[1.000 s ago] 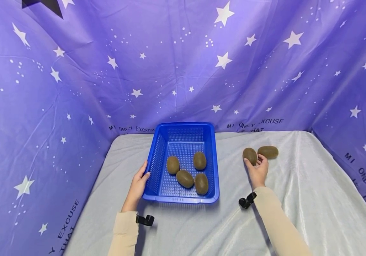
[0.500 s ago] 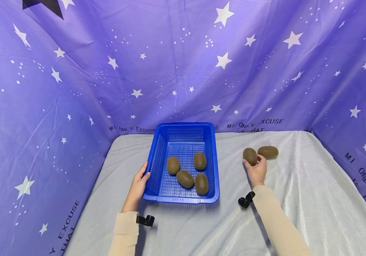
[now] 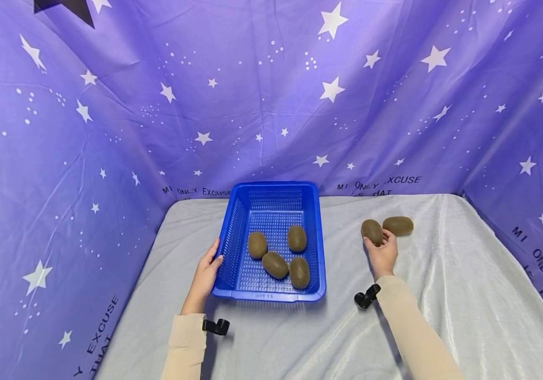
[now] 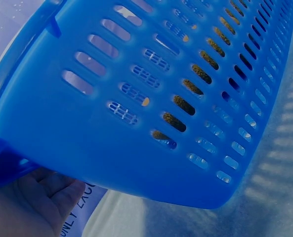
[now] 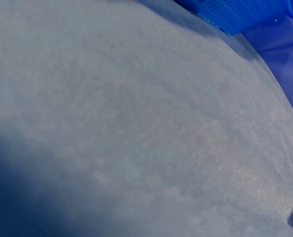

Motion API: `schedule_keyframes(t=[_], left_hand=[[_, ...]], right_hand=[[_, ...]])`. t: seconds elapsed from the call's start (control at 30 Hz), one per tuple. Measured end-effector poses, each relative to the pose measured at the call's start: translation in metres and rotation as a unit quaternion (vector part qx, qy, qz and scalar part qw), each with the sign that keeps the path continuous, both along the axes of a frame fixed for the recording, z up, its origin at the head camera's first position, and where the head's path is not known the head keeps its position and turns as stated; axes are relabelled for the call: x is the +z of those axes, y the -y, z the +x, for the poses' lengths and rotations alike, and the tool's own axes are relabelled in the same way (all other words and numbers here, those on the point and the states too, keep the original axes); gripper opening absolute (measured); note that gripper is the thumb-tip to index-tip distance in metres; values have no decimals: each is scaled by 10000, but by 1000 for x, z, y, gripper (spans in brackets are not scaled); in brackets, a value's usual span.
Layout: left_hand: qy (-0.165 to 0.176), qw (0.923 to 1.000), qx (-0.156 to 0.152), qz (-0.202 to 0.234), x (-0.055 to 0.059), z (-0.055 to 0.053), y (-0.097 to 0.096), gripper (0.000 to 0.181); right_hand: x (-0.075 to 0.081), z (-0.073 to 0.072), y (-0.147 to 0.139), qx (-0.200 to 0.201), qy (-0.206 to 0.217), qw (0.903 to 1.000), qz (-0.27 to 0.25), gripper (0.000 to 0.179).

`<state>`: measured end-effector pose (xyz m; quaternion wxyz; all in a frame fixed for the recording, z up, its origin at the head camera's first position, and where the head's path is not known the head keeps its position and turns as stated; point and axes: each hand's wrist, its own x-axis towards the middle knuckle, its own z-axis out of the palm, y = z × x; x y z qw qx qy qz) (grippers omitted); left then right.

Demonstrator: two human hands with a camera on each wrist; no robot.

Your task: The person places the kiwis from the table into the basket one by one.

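Left hand (image 3: 203, 278) gripping the basket (image 3: 269, 296), right hand (image 3: 383, 258) pinching a kiwi (image 3: 371, 231) to the basket's right, I expect it light, bruisable, best held mid-body.

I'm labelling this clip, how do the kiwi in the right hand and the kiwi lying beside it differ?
The held kiwi is gripped by the right hand; the loose kiwi isn't. The held kiwi looks rounder; the loose kiwi looks longer, lying sideways. The held kiwi is nearer the blue basket than the loose kiwi. Both are brown and outside the basket.
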<state>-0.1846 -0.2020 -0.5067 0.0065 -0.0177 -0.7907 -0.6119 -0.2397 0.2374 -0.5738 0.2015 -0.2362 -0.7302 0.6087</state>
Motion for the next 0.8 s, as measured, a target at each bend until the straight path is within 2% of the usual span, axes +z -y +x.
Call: schedule_keyframes(t=[0.27,0.8], left_hand=[[8,10000,30,28,-2,0,-1,54],[53,9999,-45,158,-2,-1,0,53]], right_hand=[[0,3,-1,118,-159,9995,-262,60],[-4,8,-4,371,-182,9988,-254,60]])
